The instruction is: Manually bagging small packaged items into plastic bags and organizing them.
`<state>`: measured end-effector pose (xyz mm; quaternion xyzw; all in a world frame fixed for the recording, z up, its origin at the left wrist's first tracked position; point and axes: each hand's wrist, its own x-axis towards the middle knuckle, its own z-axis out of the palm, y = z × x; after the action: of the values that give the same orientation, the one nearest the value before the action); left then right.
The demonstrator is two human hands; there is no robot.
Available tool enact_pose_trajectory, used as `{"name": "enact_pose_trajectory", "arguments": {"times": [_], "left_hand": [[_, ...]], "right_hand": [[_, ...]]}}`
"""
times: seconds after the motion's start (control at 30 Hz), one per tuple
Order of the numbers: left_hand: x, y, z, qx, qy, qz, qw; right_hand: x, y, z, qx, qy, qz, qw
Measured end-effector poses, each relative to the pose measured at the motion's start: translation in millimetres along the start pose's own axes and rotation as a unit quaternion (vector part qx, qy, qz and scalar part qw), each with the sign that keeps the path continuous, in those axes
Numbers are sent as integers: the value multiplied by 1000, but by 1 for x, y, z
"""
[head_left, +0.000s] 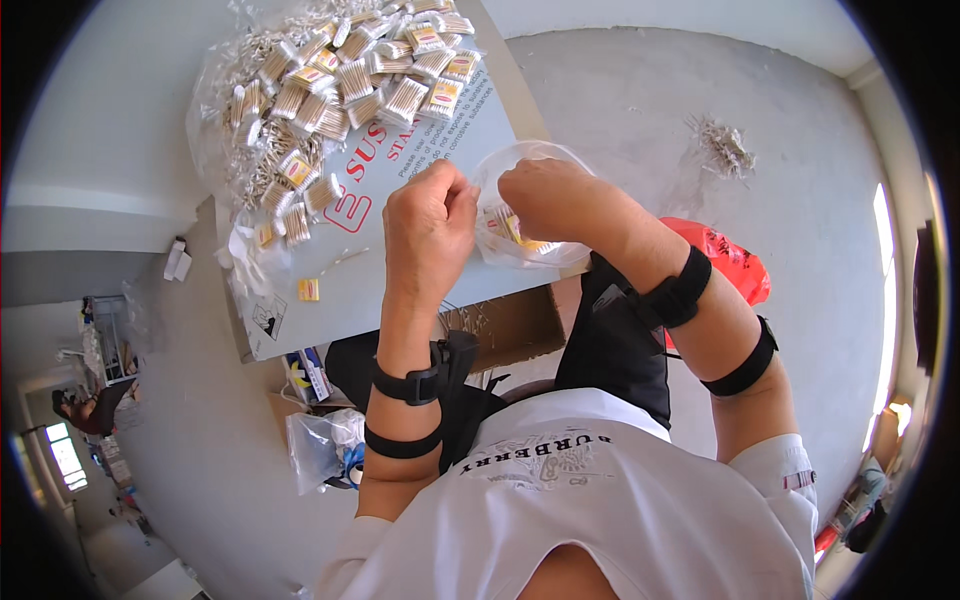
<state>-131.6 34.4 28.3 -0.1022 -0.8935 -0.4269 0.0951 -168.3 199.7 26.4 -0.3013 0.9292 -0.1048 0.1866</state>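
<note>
Head view: the left hand (428,222) and right hand (548,195) both pinch the rim of a clear plastic bag (530,205) above the worktop (400,270), fingers closed on it. Small cotton-swab packets (340,85) lie heaped well beyond the bag.

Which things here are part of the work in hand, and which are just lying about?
In hand:
- clear plastic bag, held open by left hand and right hand, a small bundle inside
- heap of cotton-swab bundles on the cardboard board

Lying about:
- red plastic bag on the floor
- loose swabs on the floor
- bagged items under the board
</note>
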Motion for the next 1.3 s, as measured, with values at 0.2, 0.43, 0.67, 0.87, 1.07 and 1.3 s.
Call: {"name": "enact_pose_trajectory", "arguments": {"times": [0.2, 0.43, 0.67, 0.87, 1.07, 1.3], "left_hand": [[-3, -3, 6, -22, 23, 34, 999], [-5, 1, 11, -45, 23, 30, 998], [-4, 1, 8, -16, 34, 46, 998], [-7, 8, 4, 33, 0, 40, 999], [-7, 9, 2, 9, -2, 37, 999], [-7, 12, 4, 14, -8, 36, 999]], "right_hand": [[3, 1, 9, 38, 3, 23, 999], [11, -2, 5, 40, -26, 38, 998], [28, 4, 11, 129, 24, 94, 987], [38, 10, 17, 215, -19, 113, 970], [32, 16, 26, 203, -72, 93, 972], [24, 7, 29, 68, 66, 70, 993]]}}
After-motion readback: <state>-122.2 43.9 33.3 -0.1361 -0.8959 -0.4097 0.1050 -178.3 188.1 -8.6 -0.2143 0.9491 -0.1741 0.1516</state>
